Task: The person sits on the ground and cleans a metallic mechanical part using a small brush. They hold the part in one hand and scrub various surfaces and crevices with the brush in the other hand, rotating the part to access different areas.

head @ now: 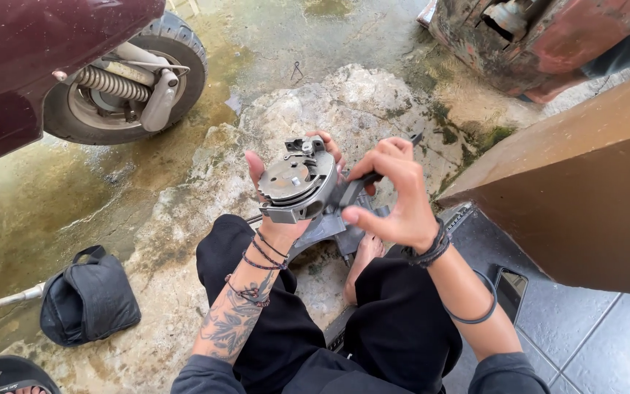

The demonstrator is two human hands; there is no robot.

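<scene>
Wet, stained concrete ground (pixel 184 175) is spreading beneath a seated person. The left hand (pixel 286 191) is cupping a round grey metal engine part (pixel 299 184) from below, fingers wrapped around it. The right hand (pixel 391 195) is closing on a dark tool (pixel 355 186) touching the part's side. A scooter wheel (pixel 129 80) is sitting far left of the hands, with a black bag (pixel 87 298) lying below it.

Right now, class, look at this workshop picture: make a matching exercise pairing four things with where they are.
Things:
1 grey metal mechanical part
2 black bag
3 scooter wheel
4 brown box

Places:
A top left
B on the ground, lower left
C right edge
D held in the left hand, centre

Pairs: 1-D, 2-B, 3-A, 4-C
</scene>
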